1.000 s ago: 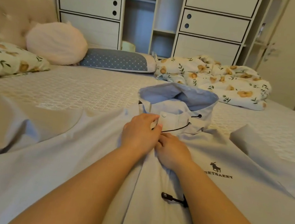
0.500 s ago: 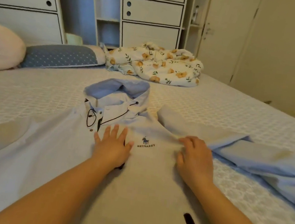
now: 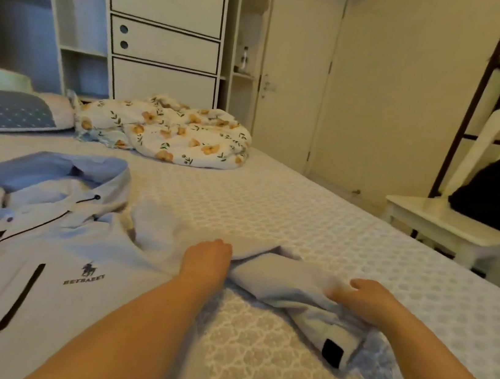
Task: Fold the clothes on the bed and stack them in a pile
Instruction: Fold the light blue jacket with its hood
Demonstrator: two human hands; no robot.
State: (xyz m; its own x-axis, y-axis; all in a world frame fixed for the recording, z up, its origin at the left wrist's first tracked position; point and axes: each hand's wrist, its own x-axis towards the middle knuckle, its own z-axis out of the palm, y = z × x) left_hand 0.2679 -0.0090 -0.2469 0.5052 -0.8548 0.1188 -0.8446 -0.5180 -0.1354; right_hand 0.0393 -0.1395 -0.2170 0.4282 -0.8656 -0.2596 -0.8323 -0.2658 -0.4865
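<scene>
both hands' grip released, flat on jacket sleeve [image 3: 278, 277]; patterned bed [image 3: 317, 224], wardrobe [image 3: 164, 32].

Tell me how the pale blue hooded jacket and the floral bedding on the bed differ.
The hooded jacket is plain pale blue with dark trim and a small logo; the floral bedding is white with orange flowers. The jacket lies spread out and mostly flat near the camera; the bedding sits bunched in a heap at the far side. The left hand and right hand rest on the jacket's sleeve; nothing touches the bedding. Both lie on the bed.
</scene>
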